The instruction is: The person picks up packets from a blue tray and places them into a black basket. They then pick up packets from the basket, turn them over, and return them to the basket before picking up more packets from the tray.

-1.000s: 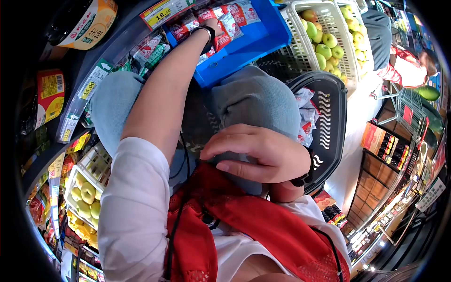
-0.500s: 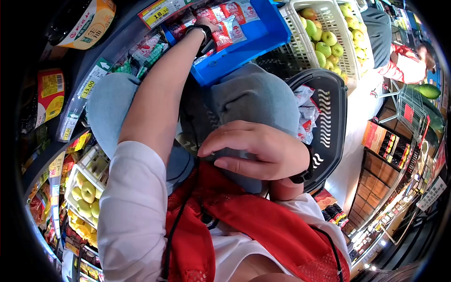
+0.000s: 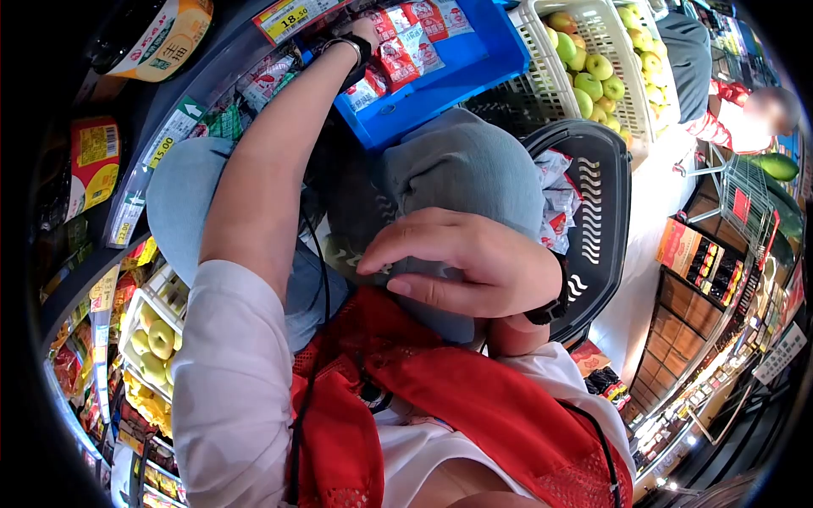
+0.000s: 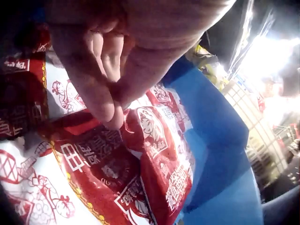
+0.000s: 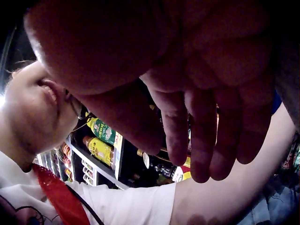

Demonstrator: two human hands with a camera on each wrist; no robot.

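My left hand (image 3: pixel 364 32) is inside a blue bin (image 3: pixel 385 125) that holds several red-and-white packets (image 3: pixel 412 57). In the left wrist view, its thumb and fingertips come together on a shiny red packet (image 4: pixel 105 159), pinching it near a raised fold. Other packets with white panels lie under and beside that one. My right hand (image 3: pixel 478 264) is held above my knee, fingers loosely bent and thumb apart, with nothing in it. The right wrist view shows its palm and relaxed fingers (image 5: pixel 201 136) from below.
A black shopping basket (image 3: pixel 605 199) with several packets (image 3: pixel 559 199) stands beside my knee. Beyond the bin is a white crate (image 3: pixel 542 76) of apples. Price-tagged shelving (image 3: pixel 199 110) runs along the left. A person (image 3: pixel 737 114) is near a shopping cart (image 3: pixel 741 203) at right.
My left hand has shifted toward the shelf side of the bin, uncovering more packets. A packet raised beside it earlier now lies flatter. My right hand has stayed nearly still.
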